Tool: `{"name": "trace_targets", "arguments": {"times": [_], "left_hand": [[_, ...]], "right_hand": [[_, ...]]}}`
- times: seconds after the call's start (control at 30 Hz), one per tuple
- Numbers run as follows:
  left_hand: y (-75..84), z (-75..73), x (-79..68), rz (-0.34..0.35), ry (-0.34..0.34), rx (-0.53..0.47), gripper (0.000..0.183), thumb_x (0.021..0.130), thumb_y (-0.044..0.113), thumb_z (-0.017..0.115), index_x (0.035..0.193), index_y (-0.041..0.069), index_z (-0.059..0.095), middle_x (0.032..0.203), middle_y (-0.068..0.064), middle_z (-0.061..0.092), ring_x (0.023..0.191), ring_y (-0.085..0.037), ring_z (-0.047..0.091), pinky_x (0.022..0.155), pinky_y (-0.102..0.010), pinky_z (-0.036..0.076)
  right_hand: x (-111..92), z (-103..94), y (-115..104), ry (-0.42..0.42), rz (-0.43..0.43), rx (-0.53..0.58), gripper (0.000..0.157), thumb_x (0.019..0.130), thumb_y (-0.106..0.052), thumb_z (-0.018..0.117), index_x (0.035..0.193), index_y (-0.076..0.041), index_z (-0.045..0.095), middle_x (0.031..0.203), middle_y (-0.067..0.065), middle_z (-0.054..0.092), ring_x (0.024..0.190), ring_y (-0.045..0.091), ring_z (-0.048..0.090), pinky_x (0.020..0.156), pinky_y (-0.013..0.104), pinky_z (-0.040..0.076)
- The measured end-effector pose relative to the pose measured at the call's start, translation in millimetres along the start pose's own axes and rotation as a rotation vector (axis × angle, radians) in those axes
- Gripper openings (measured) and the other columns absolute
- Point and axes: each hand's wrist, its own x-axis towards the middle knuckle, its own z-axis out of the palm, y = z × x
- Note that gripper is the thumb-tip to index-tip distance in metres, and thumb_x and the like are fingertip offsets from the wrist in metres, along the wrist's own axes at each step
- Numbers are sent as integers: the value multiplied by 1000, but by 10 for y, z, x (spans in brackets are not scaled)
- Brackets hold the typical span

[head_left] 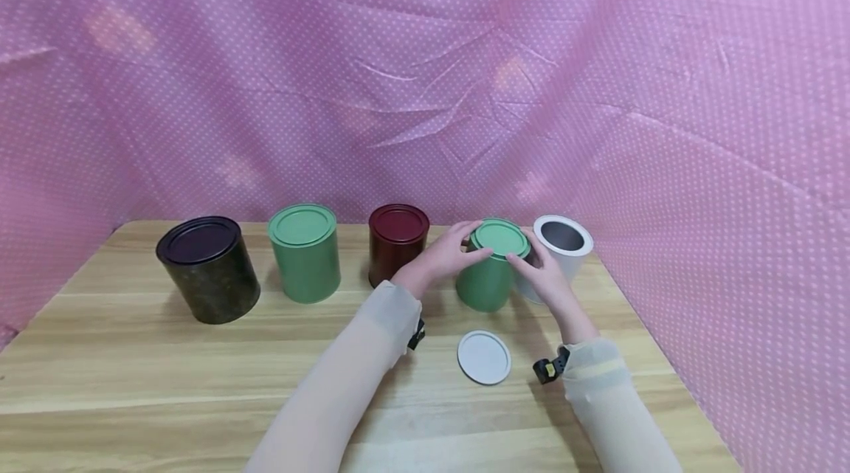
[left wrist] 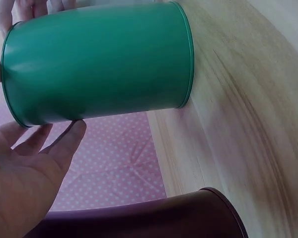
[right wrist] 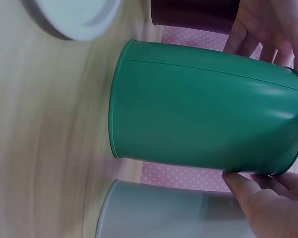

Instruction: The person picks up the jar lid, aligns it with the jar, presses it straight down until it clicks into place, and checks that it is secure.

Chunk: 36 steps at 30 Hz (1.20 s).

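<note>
A green can (head_left: 487, 287) with a green lid (head_left: 501, 238) stands upright on the right half of the table. My left hand (head_left: 453, 251) holds its upper left side, the thumb towards me and the other fingers behind. From the right, my right hand (head_left: 548, 278) grips the same can near the top rim. In both wrist views fingers touch the can's wall close to the lid end. An open white can (head_left: 575, 263) stands just right of it, partly behind my right hand. Its inside looks dark. A round white lid (head_left: 484, 358) lies flat in front of the green can.
Left of my left hand stands a dark red lidded can (head_left: 396, 255), partly covered by that hand. Farther left are a second green lidded can (head_left: 307, 270) and a wider black can (head_left: 215, 281). Pink dotted cloth (head_left: 425, 89) hangs behind and beside the wooden table (head_left: 166, 384).
</note>
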Motion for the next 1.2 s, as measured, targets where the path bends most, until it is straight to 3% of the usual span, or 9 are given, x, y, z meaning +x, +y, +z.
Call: {"name": "trace_targets", "arguments": {"times": [0.27, 0.6, 0.73, 1.2], "left_hand": [[-8, -23, 29, 11, -20, 8, 75, 93, 50, 58, 154, 19, 27, 158, -3, 30, 142, -25, 35, 114, -46, 33], [47, -40, 17, -36, -35, -33, 74, 92, 49, 59, 154, 28, 25, 159, 3, 29, 141, -25, 37, 113, -47, 34], [61, -50, 17, -48, -33, -19, 74, 92, 50, 59, 154, 28, 25, 159, 2, 29, 143, -25, 35, 114, -48, 33], [81, -94, 3, -56, -59, 21, 74, 92, 49, 59, 154, 25, 27, 157, -5, 32, 143, -29, 32, 114, -52, 31]], "right_hand": [[13, -54, -57, -46, 20, -84, 60, 98, -24, 57, 151, -11, 31, 155, 19, 31, 145, 37, 26, 118, 50, 23], [24, -90, -108, -44, 39, -119, 62, 97, -26, 58, 151, -12, 31, 156, 18, 29, 144, 37, 27, 118, 50, 25], [25, -92, -122, -45, 54, -126, 66, 97, -27, 58, 153, -12, 28, 157, 18, 27, 144, 38, 26, 118, 50, 24], [15, -53, -115, -45, 36, -111, 58, 98, -24, 58, 149, -10, 35, 152, 20, 36, 141, 39, 32, 116, 51, 28]]}}
